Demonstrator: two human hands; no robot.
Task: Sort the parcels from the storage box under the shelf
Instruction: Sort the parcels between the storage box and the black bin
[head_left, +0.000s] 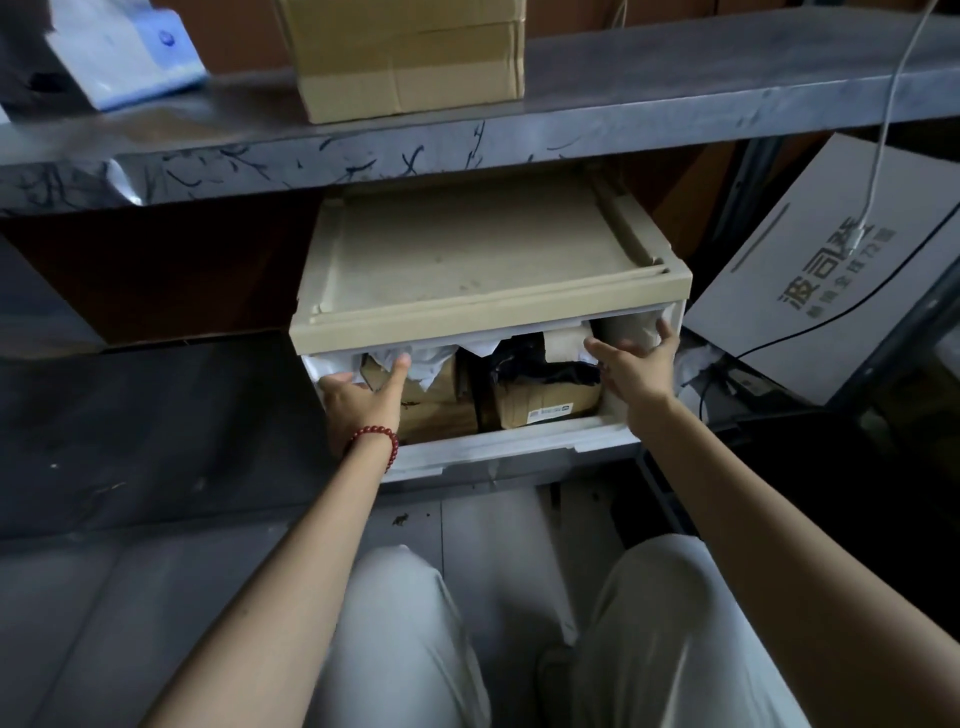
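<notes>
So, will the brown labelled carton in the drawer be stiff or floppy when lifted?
Probably stiff: the carton keeps flat cardboard faces and straight edges. It may catch when pulled, since a black bag lies on it and another box stands close beside.
</notes>
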